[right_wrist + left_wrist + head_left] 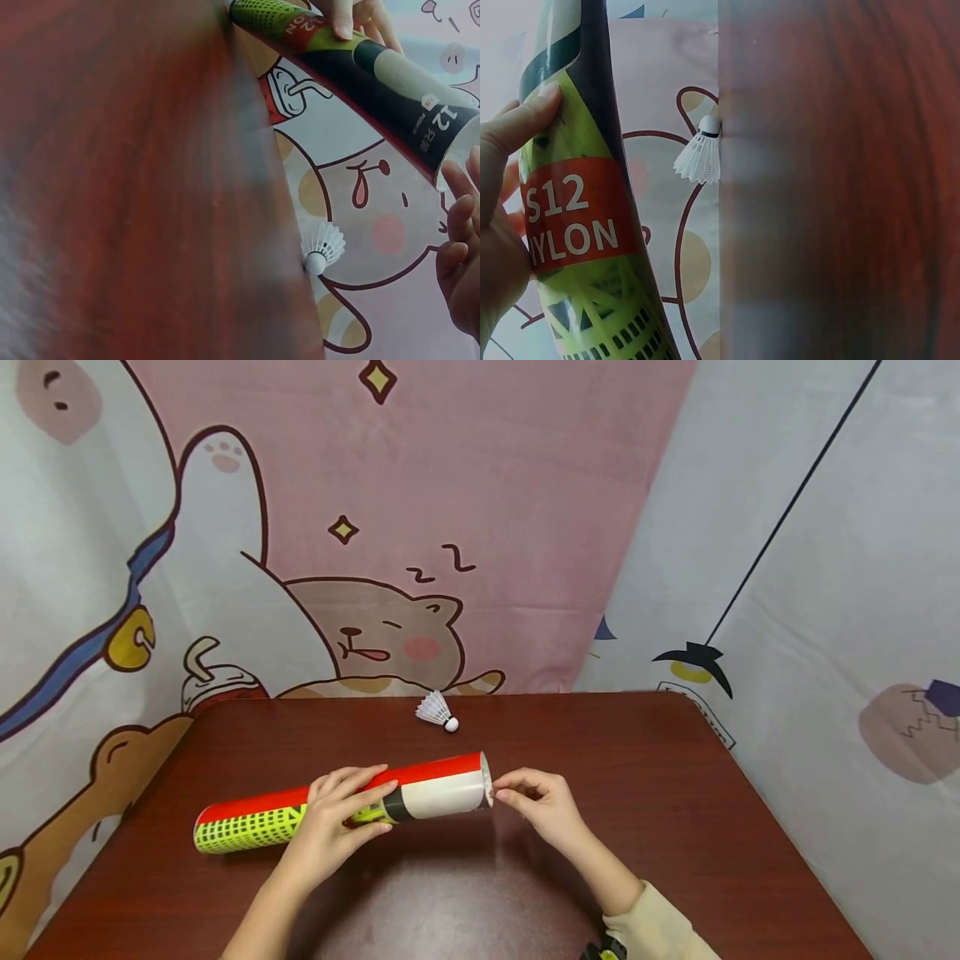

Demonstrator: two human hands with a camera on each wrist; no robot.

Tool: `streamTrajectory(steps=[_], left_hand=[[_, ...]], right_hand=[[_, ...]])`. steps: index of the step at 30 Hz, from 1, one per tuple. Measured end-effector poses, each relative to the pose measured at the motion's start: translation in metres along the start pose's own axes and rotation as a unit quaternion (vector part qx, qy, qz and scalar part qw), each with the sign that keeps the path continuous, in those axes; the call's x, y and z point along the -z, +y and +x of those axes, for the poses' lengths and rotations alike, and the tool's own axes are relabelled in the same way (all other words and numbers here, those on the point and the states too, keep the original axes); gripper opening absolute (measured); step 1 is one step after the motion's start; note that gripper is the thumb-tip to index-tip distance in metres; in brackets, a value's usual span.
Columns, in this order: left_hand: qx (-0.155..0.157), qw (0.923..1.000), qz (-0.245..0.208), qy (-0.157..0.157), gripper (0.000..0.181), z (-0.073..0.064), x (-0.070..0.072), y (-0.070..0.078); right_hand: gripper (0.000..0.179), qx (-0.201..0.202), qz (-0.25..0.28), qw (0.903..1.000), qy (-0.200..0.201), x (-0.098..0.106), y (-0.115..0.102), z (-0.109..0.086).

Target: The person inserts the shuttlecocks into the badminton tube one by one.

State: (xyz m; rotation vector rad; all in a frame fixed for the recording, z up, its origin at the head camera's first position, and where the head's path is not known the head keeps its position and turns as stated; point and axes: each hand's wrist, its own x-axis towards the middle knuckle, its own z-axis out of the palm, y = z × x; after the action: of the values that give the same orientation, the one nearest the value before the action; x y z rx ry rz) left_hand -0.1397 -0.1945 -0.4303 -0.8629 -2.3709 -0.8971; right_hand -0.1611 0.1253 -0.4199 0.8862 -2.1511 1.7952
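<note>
A long shuttlecock tube (442, 787), red, white, black and yellow-green, lies slanted over the table with its mouth at the right. My left hand (335, 817) grips it around the middle, thumb on the near side. "S12 NYLON" reads on its red label (574, 214) in the left wrist view. At the mouth, my right hand (543, 806) pinches a small white piece (491, 794) between thumb and forefinger; its kind is too small to tell. The right wrist view shows the same right hand (463, 232) beside the tube's rim, its fingertips partly cut off.
A white shuttlecock (436, 711) lies near the back edge of the brown table (600, 735), its cork end toward me. Behind the table hangs a cartoon-printed cloth (525, 527). A dark wrist device (604, 948) shows by the right sleeve (652, 922).
</note>
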Motion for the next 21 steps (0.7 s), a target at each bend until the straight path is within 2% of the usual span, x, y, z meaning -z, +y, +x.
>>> streamTrajectory(steps=[7,13,21], left_hand=[[0.003,0.9999,-0.007,0.013,0.054,0.001,0.008,-0.001],[0.005,0.9997,-0.012,0.021,0.054,-0.003,0.016,0.000],[-0.002,0.9996,-0.012,0.024,0.053,-0.015,0.021,0.000]], right_hand=[[0.009,-0.018,-0.027,0.9993,0.016,0.005,0.001,0.017],[0.011,-0.032,-0.039,0.9985,0.021,0.007,0.012,0.040],[0.019,-0.038,-0.047,0.9981,0.013,0.009,0.070,0.080]])
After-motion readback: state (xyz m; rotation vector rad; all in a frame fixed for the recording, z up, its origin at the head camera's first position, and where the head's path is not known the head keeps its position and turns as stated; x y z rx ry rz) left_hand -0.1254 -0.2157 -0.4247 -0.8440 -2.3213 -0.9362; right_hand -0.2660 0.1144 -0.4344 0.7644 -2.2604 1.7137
